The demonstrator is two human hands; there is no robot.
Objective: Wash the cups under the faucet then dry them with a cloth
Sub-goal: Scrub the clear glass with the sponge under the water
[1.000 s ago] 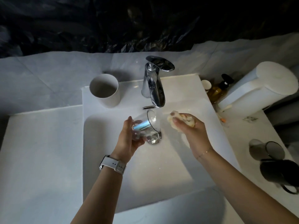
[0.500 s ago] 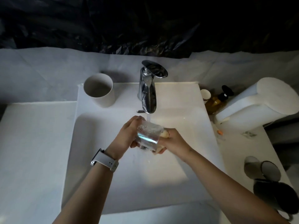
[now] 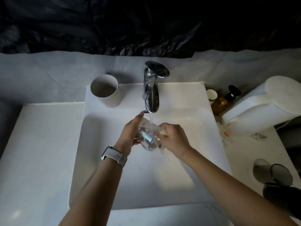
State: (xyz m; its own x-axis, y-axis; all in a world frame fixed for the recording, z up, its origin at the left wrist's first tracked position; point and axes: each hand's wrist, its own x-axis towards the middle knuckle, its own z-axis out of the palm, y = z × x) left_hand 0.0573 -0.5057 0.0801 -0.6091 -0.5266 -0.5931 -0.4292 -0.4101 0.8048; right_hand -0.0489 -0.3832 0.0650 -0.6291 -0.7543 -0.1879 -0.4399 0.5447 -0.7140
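Over the sink, head view: left hand grips a clear glass cup, fingers curled round its far-left side. Cup is tilted, lying roughly on its side, one end facing near-right; can't tell if that end is mouth or base. Sits right under the faucet spout, water stream hitting its upper wall. White watch on the left wrist.

Right hand is against the cup's right side, fingers curled around a pale yellowish sponge; only a small bit of it shows past the knuckles. Sponge touches the cup. Thin bracelet on the right wrist.

Chrome faucet is at the far edge of the basin, centre, flat lever on top. White cup stands upright on the sink ledge, far left of the faucet, apart from the hands.

Right side of the bench: amber pump bottle with black head, small white-lidded jar just left of it, large white appliance further right. Small clutter near the bottle, too blurred to identify. Near right: grey cup and a dark cup side by side, another dark mug nearer, partly cut off by the frame edge.

Black plastic sheet covers the far wall, white sheet below it. Scene is dim.
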